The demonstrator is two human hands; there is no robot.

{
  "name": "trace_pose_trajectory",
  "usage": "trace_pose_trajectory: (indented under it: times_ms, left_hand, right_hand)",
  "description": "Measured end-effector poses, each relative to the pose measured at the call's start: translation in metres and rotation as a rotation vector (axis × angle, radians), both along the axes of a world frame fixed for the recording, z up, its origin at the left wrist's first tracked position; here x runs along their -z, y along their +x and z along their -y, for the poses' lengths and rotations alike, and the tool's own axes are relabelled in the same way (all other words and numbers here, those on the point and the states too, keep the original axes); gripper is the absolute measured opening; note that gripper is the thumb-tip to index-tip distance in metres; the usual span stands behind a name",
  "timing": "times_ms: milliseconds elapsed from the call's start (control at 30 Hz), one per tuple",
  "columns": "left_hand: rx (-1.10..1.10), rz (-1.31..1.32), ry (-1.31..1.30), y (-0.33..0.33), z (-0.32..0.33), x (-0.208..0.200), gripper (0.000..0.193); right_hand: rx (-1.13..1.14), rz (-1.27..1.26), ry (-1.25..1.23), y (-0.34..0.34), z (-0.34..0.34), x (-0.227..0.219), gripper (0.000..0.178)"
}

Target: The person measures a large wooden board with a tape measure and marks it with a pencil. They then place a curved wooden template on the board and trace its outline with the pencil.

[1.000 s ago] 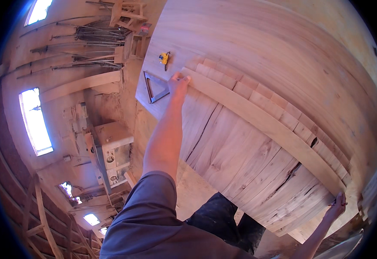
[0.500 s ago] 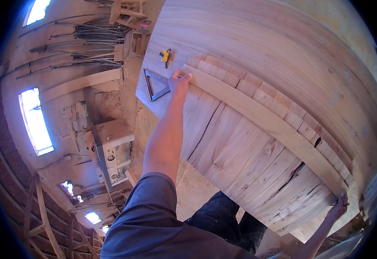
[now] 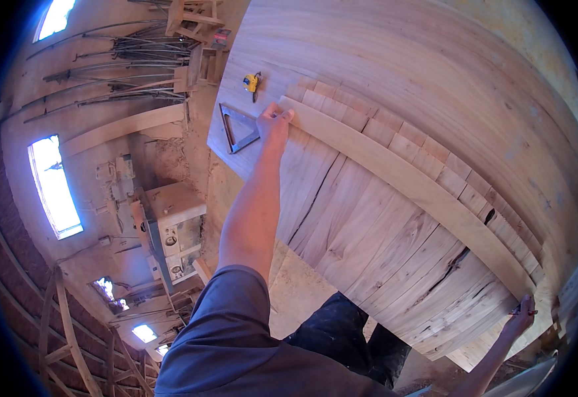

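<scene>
A long, flat wooden strip (image 3: pixel 401 178) lies across a row of planks (image 3: pixel 361 231) set side by side, some with dark cracks. Closed on the strip's far-left end is my left hand (image 3: pixel 275 122), thumb and fingers pinching it. At the near-right end my right hand (image 3: pixel 519 321) touches or nearly touches the strip. Its fingers are closed around a thin, dark, stick-like thing (image 3: pixel 532 311), too small to name exactly. Beside my left hand lie a metal triangular square (image 3: pixel 236 135) and a yellow tape measure (image 3: pixel 251 83).
Under the planks is a large wooden tabletop (image 3: pixel 395 59), its edge running along the left. Off to the left stand a dusty machine (image 3: pixel 176 228) and, by the wall, several long metal bars (image 3: pixel 136 63). Wooden frames (image 3: pixel 196 23) stand at the upper left.
</scene>
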State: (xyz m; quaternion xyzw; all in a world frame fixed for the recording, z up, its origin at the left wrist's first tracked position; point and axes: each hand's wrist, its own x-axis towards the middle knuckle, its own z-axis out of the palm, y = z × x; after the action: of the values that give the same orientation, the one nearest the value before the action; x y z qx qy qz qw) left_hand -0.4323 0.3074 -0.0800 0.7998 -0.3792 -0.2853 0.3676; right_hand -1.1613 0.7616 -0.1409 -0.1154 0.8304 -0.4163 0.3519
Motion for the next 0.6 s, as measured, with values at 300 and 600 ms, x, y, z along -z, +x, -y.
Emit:
trace_pose_trajectory:
  times_ms: [300, 600]
  left_hand:
    - [0.009, 0.048, 0.026, 0.007, 0.001, 0.005, 0.070]
    - [0.047, 0.015, -0.013, 0.011, 0.002, 0.008, 0.022]
  right_hand:
    - [0.003, -0.018, -0.009, 0.000, -0.003, 0.004, 0.028]
    - [0.008, -0.014, -0.040, -0.003, -0.004, 0.005, 0.030]
